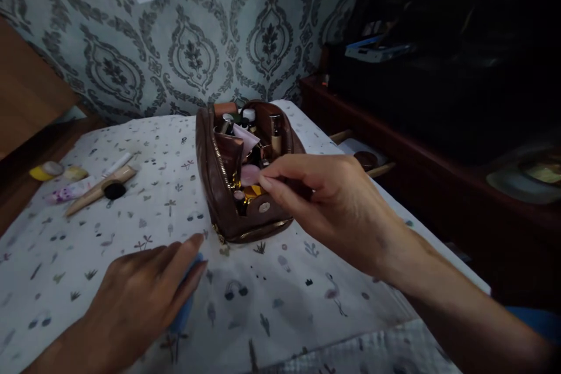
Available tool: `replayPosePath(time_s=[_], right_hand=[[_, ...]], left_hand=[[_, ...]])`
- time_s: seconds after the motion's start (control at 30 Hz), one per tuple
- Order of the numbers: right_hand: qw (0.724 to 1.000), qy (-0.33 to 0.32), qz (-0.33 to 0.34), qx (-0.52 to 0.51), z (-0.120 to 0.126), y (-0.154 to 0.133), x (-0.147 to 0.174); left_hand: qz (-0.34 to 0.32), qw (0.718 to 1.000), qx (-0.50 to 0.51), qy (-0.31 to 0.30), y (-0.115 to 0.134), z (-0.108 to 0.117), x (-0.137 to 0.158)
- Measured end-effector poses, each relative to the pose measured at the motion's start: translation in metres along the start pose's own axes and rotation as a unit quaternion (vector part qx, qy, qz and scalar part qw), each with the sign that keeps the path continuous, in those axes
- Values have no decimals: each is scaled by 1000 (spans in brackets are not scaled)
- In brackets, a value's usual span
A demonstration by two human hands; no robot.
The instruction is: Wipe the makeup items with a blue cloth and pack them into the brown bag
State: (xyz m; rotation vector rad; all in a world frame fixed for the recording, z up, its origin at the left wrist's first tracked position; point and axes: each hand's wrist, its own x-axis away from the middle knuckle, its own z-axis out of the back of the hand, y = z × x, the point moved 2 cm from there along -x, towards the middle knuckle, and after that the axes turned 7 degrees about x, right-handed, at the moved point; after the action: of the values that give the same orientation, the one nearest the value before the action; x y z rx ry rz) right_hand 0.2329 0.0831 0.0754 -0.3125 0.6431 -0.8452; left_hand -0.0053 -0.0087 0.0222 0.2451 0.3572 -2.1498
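A brown makeup bag (219, 210) stands unzipped on the bed-like surface, packed with cosmetics. Over its near opening, my right hand (324, 198) pinches a small, rounded pink piece (250, 175) between thumb and forefinger; its kind is unclear. Inside the bag I see a foundation bottle (276, 139), a pale pink packet (246, 139) and a white-capped container (249, 115). Front left of the bag, my left hand (144, 286) is closed around a flat blue piece (186, 304), mostly hidden by the fingers.
On the left of the patterned white cloth (280, 304) lie a beige tube (99, 191), a round black item (114, 189), a white-and-purple tube (70, 190) and yellow items (44, 171). Wallpaper rises behind. Dark red furniture (394, 140) borders the right side.
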Motion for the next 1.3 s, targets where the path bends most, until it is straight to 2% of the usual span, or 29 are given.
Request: replayPosePath(time_s=[0.1, 0.2, 0.3, 0.37, 0.5, 0.67, 0.77, 0.93, 1.07, 1.2, 1.27, 1.3], right_hand=[[999, -42, 15, 31, -7, 1, 8], [992, -107, 13, 65, -14, -1, 9], [983, -160, -19, 85, -19, -5, 5], [981, -166, -32, 94, -20, -7, 3], [987, -133, -27, 89, -23, -7, 0], [993, -112, -36, 29, -29, -1, 1], [994, -97, -45, 15, -31, 2, 3], [997, -41, -36, 50, -31, 2, 9], [997, 23, -36, 60, -29, -4, 18], [988, 117, -65, 72, -32, -12, 31], [985, 146, -44, 77, -42, -18, 34], [987, 146, -12, 68, -50, -22, 34]], left_hand=[[32, 999, -42, 5, -19, -14, 11], [57, 996, -69, -17, -37, -29, 22], [92, 993, -46, -56, -51, -42, 30], [119, 990, -13, -73, -56, -49, 34], [164, 982, 53, -79, -62, -57, 37], [212, 967, 115, -82, -74, -57, 40], [262, 951, 122, -105, -87, -53, 42], [342, 925, 89, -141, -118, -47, 45], [417, 904, 39, -87, -153, -45, 52], [465, 885, 13, -33, -187, -50, 61], [469, 882, 18, -37, -198, -56, 64], [471, 881, 21, -39, -202, -59, 64]])
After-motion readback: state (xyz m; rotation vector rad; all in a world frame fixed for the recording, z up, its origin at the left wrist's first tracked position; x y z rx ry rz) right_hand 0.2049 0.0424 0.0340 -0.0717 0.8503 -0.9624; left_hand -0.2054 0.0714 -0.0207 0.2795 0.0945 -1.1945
